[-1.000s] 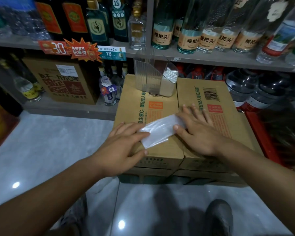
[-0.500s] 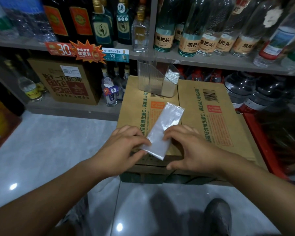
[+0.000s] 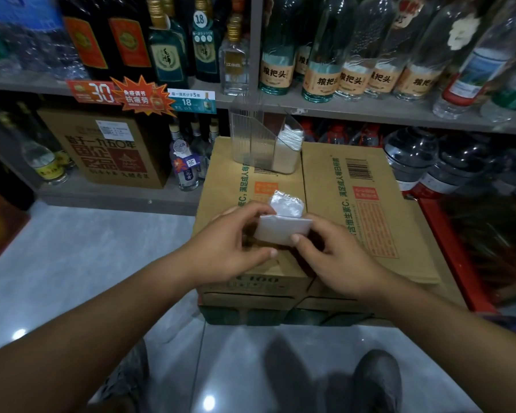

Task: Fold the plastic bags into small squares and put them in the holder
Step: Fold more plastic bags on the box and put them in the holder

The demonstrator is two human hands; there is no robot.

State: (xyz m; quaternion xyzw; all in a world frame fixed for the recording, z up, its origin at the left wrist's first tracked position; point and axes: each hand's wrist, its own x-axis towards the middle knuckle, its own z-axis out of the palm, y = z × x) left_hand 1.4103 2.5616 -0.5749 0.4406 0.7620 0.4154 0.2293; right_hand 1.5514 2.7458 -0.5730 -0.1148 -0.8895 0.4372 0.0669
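Above the cardboard cartons [image 3: 370, 242], mid-frame.

Student: Why is the plastic bag [image 3: 283, 232] held up off the lid rather than laid flat?

Tutor: Judged from the pose, a fold is being made in the air. Note that the left hand [image 3: 230, 248] grips the strip's left edge, its fingers [image 3: 249, 208] curled over the top. Opposite, the right hand [image 3: 337, 257] pinches the lower right corner, thumb in front, other digits behind. The near half faces the viewer as a flat white panel. The far end rises behind it, crumpled and translucent, not yet turned down.

Student: And the holder [image 3: 251, 144]?

Tutor: Clear, ribbed, upright at the far end of the left carton, just below the shelf [image 3: 355, 113] edge, well apart from the hands. Its right compartment carries a stack of folded squares [image 3: 291, 138]. The left one looks vacant, though transparency makes that uncertain. Placement within a forward reach probably serves repeated drop-offs.

Student: Risk?

Tutor: Slippery film may spring open unless both pinches hold until the last crease is pressed.
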